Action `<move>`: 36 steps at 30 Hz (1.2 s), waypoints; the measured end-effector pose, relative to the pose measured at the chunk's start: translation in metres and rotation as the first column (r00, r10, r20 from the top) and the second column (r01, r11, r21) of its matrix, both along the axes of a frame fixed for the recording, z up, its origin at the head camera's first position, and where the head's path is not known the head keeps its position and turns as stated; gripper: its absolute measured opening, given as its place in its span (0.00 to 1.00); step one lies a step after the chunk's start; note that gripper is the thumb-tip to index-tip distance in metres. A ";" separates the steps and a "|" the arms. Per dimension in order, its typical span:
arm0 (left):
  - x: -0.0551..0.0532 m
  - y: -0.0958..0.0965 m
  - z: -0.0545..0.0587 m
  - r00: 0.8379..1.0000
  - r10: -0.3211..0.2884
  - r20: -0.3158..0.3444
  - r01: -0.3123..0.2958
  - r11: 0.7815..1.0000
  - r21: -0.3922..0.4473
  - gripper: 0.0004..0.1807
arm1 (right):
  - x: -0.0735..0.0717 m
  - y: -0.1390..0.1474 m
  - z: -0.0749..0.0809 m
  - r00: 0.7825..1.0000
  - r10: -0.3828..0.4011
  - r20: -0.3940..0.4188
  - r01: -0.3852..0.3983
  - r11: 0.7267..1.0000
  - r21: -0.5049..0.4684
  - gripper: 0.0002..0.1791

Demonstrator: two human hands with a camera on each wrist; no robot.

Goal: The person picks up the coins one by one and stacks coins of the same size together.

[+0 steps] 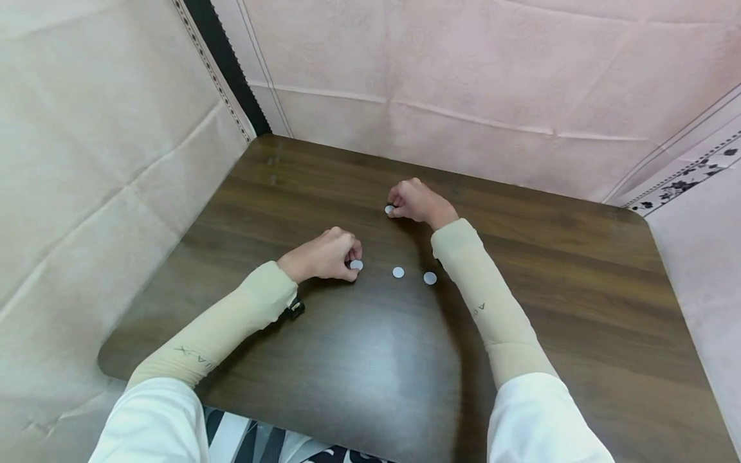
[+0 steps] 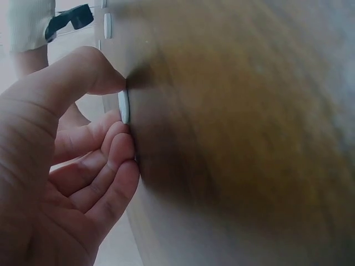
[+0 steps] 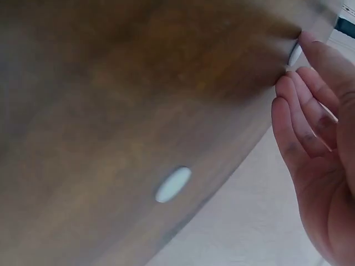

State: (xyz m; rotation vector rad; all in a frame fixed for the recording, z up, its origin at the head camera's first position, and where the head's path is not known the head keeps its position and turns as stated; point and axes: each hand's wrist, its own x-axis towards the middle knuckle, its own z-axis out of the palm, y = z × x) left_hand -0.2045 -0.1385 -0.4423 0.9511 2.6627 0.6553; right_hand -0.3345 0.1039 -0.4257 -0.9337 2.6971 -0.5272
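Observation:
Between thumb and fingers, my left hand (image 1: 327, 254) pinches a small white disc (image 1: 356, 265) at the tabletop. The left wrist view has this disc (image 2: 124, 106) edge-on, thumb at one end and fingertips at the other. Farther back, my right hand (image 1: 418, 202) pinches a second white disc (image 1: 390, 209), whose rim (image 3: 295, 54) shows between thumb and fingertips in the right wrist view. Two more white discs lie flat right of my left hand: a nearer one (image 1: 398, 272) and one beside my right forearm (image 1: 429, 278).
A dark brown wooden table (image 1: 370, 360) with rounded corners carries everything. Pale cloth (image 1: 463, 77) hangs behind it and more cloth (image 1: 87, 161) at the left. A small black device (image 1: 296, 307) sits under my left wrist.

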 end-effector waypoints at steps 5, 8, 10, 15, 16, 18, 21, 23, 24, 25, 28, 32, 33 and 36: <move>0.001 0.001 0.001 1.000 0.010 0.003 -0.010 1.000 0.002 0.05 | -0.003 -0.008 0.010 0.999 0.022 0.024 -0.025 0.993 0.115 0.10; 0.001 0.002 0.001 1.000 0.003 0.001 -0.003 1.000 0.010 0.05 | -0.003 -0.012 0.016 0.999 0.001 0.045 -0.008 0.986 0.169 0.07; 0.001 0.002 0.001 1.000 0.000 -0.001 0.000 1.000 0.010 0.05 | -0.005 -0.014 0.017 0.999 -0.011 0.052 0.001 0.981 0.193 0.06; 0.002 0.000 0.001 1.000 0.012 -0.015 -0.013 1.000 -0.010 0.05 | -0.008 -0.022 0.014 0.999 -0.008 0.046 -0.002 0.978 0.209 0.06; 0.002 -0.001 0.001 1.000 0.012 -0.019 -0.013 1.000 -0.013 0.05 | -0.008 -0.023 0.013 0.999 -0.006 0.036 -0.002 0.977 0.215 0.07; 0.002 -0.001 0.002 1.000 0.009 -0.019 -0.010 1.000 -0.012 0.05 | -0.010 -0.025 0.011 1.000 -0.003 0.012 0.000 0.973 0.231 0.08; 0.003 -0.001 0.002 1.000 0.005 -0.010 -0.005 1.000 -0.003 0.04 | -0.011 -0.027 0.008 1.000 0.002 -0.028 0.005 0.968 0.251 0.09; 0.004 0.000 0.002 1.000 0.005 -0.005 -0.005 1.000 0.000 0.04 | -0.012 -0.026 0.007 0.999 0.011 -0.044 0.000 0.966 0.259 0.09; 0.004 0.000 0.002 1.000 0.006 -0.006 -0.006 1.000 0.000 0.04 | -0.012 -0.026 0.007 0.999 0.018 -0.049 -0.005 0.965 0.260 0.09; 0.004 0.001 0.002 1.000 0.009 -0.009 -0.009 1.000 0.001 0.04 | -0.013 -0.026 0.007 0.998 0.024 -0.053 -0.010 0.966 0.260 0.08; 0.005 0.001 0.001 1.000 0.011 -0.019 -0.011 1.000 0.000 0.04 | -0.012 -0.023 0.007 0.998 0.033 -0.053 -0.018 0.964 0.264 0.08; 0.006 0.001 0.000 1.000 0.007 -0.026 -0.006 1.000 0.005 0.05 | -0.009 -0.018 0.006 0.998 0.021 -0.052 -0.007 0.968 0.252 0.13; 0.005 0.000 0.001 1.000 0.006 -0.027 -0.006 1.000 0.006 0.05 | -0.008 -0.016 0.006 0.998 0.022 -0.054 -0.009 0.970 0.243 0.14; 0.004 -0.002 0.001 1.000 0.004 -0.024 -0.004 1.000 0.005 0.05 | -0.006 -0.014 0.007 0.997 0.032 -0.064 -0.018 0.976 0.219 0.16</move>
